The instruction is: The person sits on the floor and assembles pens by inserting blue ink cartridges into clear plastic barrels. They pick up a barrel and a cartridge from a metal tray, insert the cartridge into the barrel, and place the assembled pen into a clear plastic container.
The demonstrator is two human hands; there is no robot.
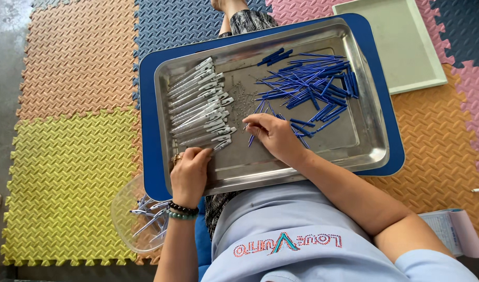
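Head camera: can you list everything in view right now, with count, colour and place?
Steel tray: one, silver, on the lap, resting on a blue tray.
Blue tray: one, under the steel tray.
Pen barrels: a row, too many to count, grey-white, left side of the steel tray.
Refills: a loose pile, blue, upper right of the steel tray.
Small springs: a scatter, metallic, middle of the steel tray.
Clear bowl: one, on the floor at lower left, holding finished pens.
Pale green tray: one, on the floor at upper right.
Booklet: one, white and pink, lower right.
Foam mats: several, yellow, orange, blue, pink.
Left hand: holds a barrel at the near rim.
Right hand: fingers pinch a small part, too small to tell.
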